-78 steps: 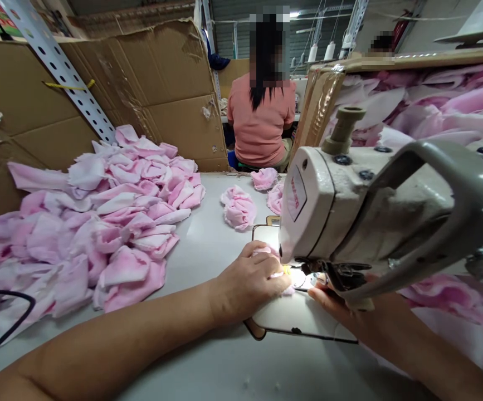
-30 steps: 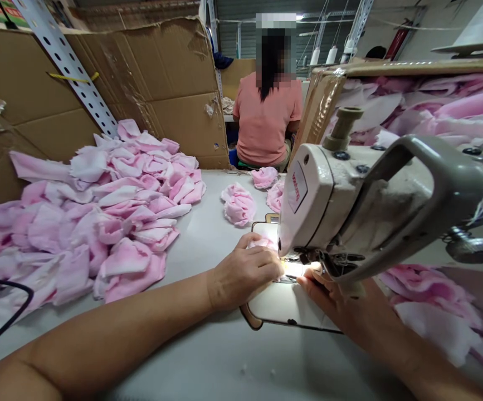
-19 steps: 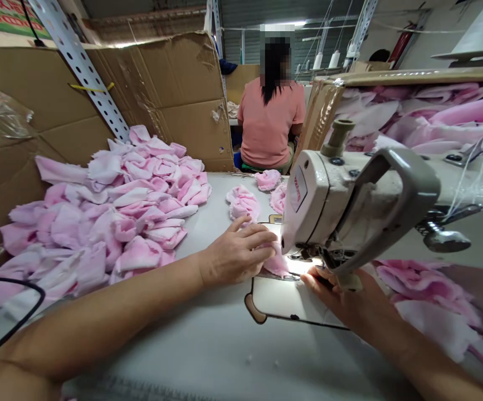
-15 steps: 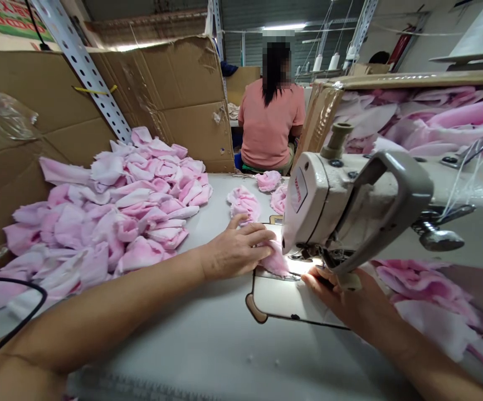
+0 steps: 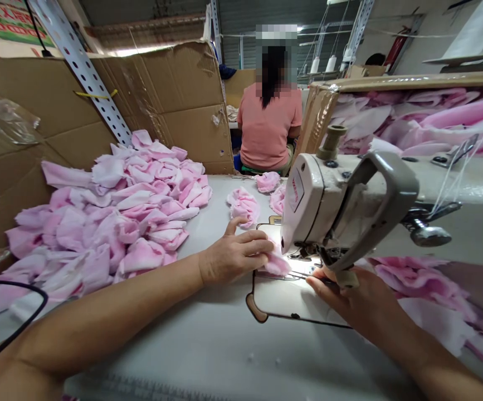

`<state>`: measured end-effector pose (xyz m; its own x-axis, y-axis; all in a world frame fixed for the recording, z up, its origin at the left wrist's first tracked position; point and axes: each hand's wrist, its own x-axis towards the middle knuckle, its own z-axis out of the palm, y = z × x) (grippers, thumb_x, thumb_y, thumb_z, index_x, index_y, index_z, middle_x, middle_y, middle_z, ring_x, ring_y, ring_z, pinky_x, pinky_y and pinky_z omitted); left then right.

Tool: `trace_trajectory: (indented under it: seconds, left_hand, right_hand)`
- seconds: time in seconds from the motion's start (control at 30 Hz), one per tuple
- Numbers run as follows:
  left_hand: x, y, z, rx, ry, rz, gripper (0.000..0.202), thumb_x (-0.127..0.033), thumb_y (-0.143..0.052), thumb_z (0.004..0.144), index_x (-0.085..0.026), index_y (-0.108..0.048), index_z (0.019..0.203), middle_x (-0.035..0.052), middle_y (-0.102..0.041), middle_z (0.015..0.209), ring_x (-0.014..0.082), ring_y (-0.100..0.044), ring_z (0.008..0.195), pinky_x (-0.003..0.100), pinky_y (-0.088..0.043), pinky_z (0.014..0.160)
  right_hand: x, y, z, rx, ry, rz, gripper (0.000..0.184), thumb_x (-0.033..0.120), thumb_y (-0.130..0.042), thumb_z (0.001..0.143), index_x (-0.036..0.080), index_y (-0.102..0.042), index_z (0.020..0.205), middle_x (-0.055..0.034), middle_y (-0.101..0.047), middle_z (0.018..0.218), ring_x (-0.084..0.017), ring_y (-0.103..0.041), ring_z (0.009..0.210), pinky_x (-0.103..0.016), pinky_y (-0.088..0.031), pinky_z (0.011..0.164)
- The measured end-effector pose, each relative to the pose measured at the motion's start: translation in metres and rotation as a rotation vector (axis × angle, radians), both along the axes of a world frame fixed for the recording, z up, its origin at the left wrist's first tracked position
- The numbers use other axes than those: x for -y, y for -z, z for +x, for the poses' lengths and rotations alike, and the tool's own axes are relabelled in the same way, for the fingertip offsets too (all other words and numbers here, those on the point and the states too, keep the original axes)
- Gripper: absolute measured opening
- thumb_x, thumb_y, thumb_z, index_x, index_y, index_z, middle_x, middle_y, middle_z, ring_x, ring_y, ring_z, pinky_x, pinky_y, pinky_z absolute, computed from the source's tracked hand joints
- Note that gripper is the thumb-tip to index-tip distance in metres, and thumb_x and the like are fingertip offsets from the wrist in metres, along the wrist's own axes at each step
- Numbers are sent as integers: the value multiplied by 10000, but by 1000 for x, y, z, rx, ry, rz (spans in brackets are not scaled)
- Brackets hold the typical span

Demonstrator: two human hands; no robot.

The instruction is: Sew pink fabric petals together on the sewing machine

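My left hand pinches a small pink plush fabric piece lying on the sewing machine's bed plate, left of the needle area. Its fingers are bent over the fabric's left edge. On the other side, under the sewing machine's head, my right hand is closed around a thin dark metal tool. The tool's slender tip points left at the fabric; its handle is hidden in my fingers, so its exact kind cannot be made out. A lamp lights the plate between both hands.
A large heap of pink-white fabric pieces covers the table's left, against a cardboard wall. Several gathered pink pieces lie behind my left hand. More fabric is at right. A person sits ahead, back turned.
The fabric piece and my left fingers have shifted very slightly. My right hand has moved a little to the right, and more of the metal tool's tip shows. The camera view has shifted slightly.
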<state>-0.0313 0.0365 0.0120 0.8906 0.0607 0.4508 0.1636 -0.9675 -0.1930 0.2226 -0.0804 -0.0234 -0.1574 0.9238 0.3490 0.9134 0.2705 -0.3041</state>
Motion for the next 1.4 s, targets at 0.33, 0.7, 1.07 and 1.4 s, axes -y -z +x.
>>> trace_trajectory:
  seconds: [0.33,0.7,1.07,1.4]
  left_hand:
    - [37,-1,10,36,116,-97,181,-123,-496,921,-210,-578,785,-33,-693,1019,137,-550,1112,424,-35,1108]
    - [36,7,13,68,-154,-364,181,-312,-431,965,-173,-519,1042,60,-651,973,171,-584,900,402,-265,944]
    - [35,-9,15,80,-201,-648,209,-94,-430,802,-142,-520,985,101,-525,1063,186,-528,980,281,-475,831]
    - [8,1,19,-15,70,-164,175,-87,-370,939,-145,-527,889,98,-609,932,199,-550,968,298,-499,827]
  right_hand:
    - [4,-3,-1,118,-112,169,334,406,-397,963,195,-640,875,-53,-642,700,-197,-604,667,-302,-424,607]
    - [6,-8,-18,183,-246,344,262,242,-418,964,200,-572,756,7,-583,627,-157,-525,550,-306,-268,529]
    - [6,-9,-10,60,-186,309,267,299,-448,964,195,-614,784,13,-605,636,-142,-542,592,-269,-322,544]
    - [6,-11,-10,51,-174,193,291,286,-426,962,209,-609,750,8,-591,616,-134,-552,568,-268,-309,520]
